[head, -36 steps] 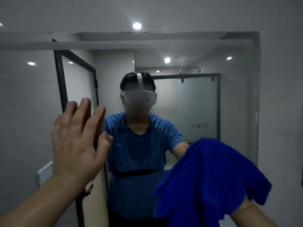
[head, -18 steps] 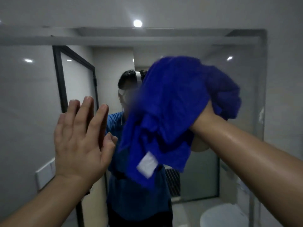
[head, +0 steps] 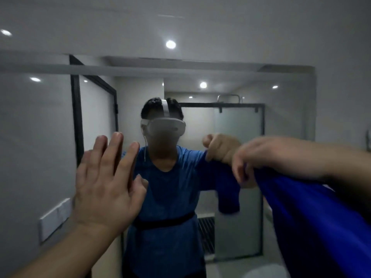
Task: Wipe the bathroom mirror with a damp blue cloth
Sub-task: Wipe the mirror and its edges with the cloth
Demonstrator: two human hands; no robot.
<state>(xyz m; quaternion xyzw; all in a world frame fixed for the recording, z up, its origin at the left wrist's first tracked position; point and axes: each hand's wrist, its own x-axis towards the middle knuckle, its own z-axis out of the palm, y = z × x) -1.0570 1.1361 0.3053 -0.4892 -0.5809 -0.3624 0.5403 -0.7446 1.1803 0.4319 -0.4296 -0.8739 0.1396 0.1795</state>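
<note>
Blue cloth: soft, limp, probably light though damp. It drapes from the right hand, whose curled fingers clench a bunched edge close to the glass. A wad gathered in the palm would likely wipe best. Left hand: flat, fingers straight, pressed on the bathroom mirror, which is hard, smooth and breakable.

Walls: pale grey, glossy finish. Round ceiling lights: lit. Left side: black-framed door with a frosted panel. Rear right: frosted-glass shower screen in a black frame, with a shower pipe above it. Left wall: white switch plate. Floor: light-coloured.
</note>
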